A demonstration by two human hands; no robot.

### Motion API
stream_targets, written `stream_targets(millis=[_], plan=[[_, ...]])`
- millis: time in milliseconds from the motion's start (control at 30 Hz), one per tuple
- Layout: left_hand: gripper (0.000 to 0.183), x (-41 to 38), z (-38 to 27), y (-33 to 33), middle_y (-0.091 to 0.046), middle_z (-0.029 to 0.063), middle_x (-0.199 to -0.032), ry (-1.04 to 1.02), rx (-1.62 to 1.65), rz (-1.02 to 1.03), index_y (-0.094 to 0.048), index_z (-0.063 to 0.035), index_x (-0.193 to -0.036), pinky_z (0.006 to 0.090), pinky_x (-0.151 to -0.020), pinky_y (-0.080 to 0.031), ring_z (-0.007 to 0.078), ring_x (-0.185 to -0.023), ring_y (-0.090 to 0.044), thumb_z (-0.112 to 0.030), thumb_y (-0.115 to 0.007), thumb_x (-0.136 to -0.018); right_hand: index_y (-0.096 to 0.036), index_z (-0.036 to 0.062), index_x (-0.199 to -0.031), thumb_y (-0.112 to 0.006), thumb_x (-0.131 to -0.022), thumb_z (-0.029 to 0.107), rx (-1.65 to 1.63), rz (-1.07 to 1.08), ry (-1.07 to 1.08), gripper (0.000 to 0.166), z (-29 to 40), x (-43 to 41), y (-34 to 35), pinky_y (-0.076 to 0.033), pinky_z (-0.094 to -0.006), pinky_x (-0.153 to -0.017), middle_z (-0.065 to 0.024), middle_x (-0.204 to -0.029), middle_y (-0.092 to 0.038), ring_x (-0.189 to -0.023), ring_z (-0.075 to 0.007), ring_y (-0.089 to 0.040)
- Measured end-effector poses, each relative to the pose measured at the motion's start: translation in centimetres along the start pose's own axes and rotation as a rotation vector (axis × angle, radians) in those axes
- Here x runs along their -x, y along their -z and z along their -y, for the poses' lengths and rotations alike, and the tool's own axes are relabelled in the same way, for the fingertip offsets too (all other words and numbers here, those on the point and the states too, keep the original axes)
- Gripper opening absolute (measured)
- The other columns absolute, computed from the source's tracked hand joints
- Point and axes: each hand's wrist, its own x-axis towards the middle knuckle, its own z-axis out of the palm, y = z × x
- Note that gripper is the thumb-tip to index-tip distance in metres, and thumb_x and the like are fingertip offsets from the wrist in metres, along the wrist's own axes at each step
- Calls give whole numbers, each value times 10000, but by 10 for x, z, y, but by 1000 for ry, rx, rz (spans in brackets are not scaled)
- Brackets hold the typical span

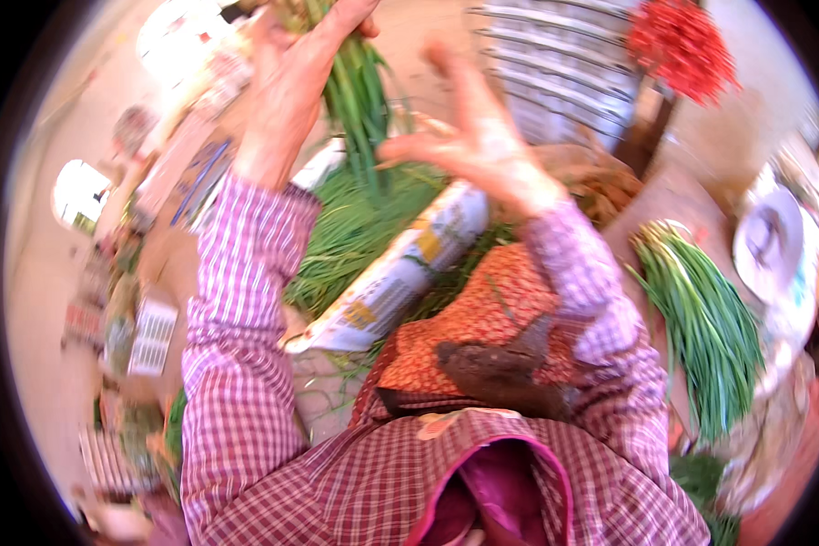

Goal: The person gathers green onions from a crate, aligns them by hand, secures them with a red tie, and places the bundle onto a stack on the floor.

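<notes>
My left hand (286, 82) is raised at the top, closed round a bunch of long green leafy stalks (358, 102), whose green ends hang down. To its right my right hand (474, 136) is spread, blurred, and holds nothing that I can see. Below both hands lies a heap of loose green stalks (368, 225), beside a rolled edge of white printed sacking (409, 266). An orange patterned cloth (464, 307) covers my lap. Another bunch of green stalks (703, 327) with pale ends lies at the right.
A slatted metal crate or rack (559, 61) stands at the top right, near a cluster of red strips (682, 48). A pale hat (768, 242) lies at the far right. Several bags and bundles, some blurred, line the left side.
</notes>
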Motion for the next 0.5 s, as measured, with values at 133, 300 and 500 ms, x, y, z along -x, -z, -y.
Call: stream_targets(millis=[133, 300, 500], plan=[[173, 12, 1, -59, -518, 30, -843, -93, 88, 77, -534, -31, -1064, 424, -1026, -432, 207, -921, -566, -161, -594, -967, -292, -26, -1436, -884, -559, 395, -38, -180, 161, 1140, 7, -5, 4, -400, -479, -1041, -279, -1266, -490, -1206, -422, -490], [200, -23, 13, -72, -580, 98, -971, 7, 1136, 490, -553, 15, -1081, 431, -1045, -420, 227, -1030, -557, -140, -589, -960, -576, 127, -1108, -717, -756, 184, 547, -396, 237, 383, 58, 2, 115, -494, -465, -691, -110, -833, -641, -793, -323, -653], [252, -21, 20, -185, -642, 133, -1027, 54, 1334, 145, -587, 0, -1106, 401, -927, -508, 237, -1021, -616, -187, -623, -941, -578, 88, -1097, -697, -802, 178, 1370, -58, 34, 331, 146, 59, 260, -500, -404, -640, -113, -847, -663, -775, -305, -661]])
